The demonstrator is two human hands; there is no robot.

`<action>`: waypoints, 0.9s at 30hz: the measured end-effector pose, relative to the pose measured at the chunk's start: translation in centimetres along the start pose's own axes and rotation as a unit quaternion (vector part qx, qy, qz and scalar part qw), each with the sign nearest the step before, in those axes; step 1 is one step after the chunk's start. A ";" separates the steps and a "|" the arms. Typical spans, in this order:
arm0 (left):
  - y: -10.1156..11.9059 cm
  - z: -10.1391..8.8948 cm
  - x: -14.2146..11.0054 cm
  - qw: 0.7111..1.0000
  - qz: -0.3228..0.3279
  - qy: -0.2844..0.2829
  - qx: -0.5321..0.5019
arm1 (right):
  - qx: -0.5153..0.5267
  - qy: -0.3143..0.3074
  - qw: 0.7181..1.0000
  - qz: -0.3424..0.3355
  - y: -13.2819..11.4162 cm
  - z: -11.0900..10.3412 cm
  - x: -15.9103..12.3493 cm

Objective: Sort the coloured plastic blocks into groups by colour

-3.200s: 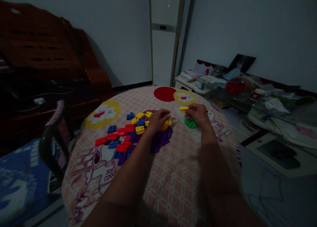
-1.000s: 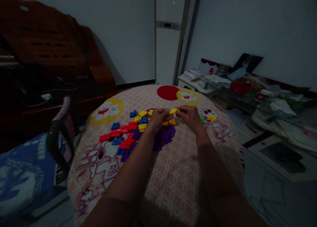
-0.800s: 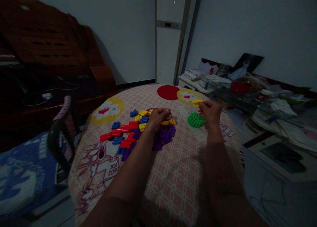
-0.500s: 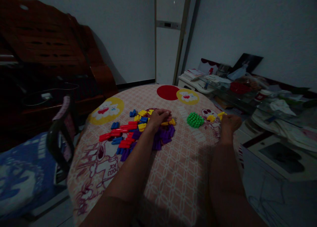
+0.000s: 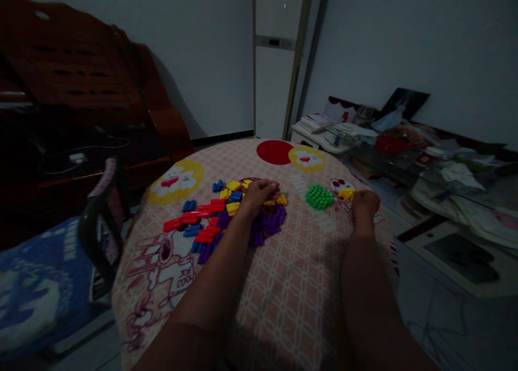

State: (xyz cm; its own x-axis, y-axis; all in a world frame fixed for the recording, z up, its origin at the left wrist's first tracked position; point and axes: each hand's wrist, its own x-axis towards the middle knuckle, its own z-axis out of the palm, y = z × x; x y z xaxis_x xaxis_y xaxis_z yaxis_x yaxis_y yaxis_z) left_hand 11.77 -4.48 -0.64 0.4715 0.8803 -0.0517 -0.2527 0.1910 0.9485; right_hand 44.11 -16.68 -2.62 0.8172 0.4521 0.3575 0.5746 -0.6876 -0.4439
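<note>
A heap of plastic building blocks lies on the table's left half, with red blocks (image 5: 198,215), blue blocks (image 5: 192,230), yellow blocks (image 5: 233,208) and purple blocks (image 5: 263,230). Over the heap's right side is my left hand (image 5: 259,195), its fingers curled together; what they hold, if anything, is hidden. My right hand (image 5: 366,204) is closed beside a small yellow cluster of blocks (image 5: 346,194) and touches its right edge. The yellow block in its fingers is mostly hidden. Between the two hands stands a green cluster of joined pieces (image 5: 319,197).
A patterned cloth covers the round table (image 5: 283,284). To the right stands a glass-topped cabinet (image 5: 388,155) cluttered with papers, a cup (image 5: 428,156) and bags. At left are a chair (image 5: 101,220) with a blue cushion and a wooden bench (image 5: 81,90).
My right hand has moved left and slightly down, bringing its yellow block to the yellow cluster. My left hand has stayed over the heap.
</note>
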 end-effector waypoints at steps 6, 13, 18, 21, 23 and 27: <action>0.1 0.1 -0.3 1.000 -0.002 0.001 -0.001 | 0.014 0.018 0.999 -0.022 0.2 0.1 -0.1; 0.8 -1.4 -0.1 0.996 0.050 0.040 0.059 | 0.025 0.042 0.999 -0.018 0.3 0.0 0.0; 0.9 -3.1 0.4 0.969 0.135 0.133 0.161 | 0.032 0.027 0.999 -0.018 -0.3 -0.2 0.0; 1.0 -3.6 0.4 0.963 0.138 0.138 0.185 | 0.053 -0.006 0.997 -0.053 -0.8 0.2 0.0; 1.1 -3.6 0.4 0.961 0.136 0.134 0.201 | 0.058 -0.020 0.996 -0.060 -0.8 0.6 0.0; 1.3 -3.2 0.2 0.937 0.145 0.113 0.296 | 0.053 -0.013 0.996 -0.065 -0.5 0.9 0.0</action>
State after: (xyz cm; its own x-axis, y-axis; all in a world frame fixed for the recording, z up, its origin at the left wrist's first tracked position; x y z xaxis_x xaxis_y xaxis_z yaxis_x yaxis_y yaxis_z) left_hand 8.81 -2.67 -0.46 0.2479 0.9403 0.2333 0.2016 -0.2856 0.9369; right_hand 43.88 -15.84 -3.09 0.7352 0.5493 0.3972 0.6766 -0.5588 -0.4795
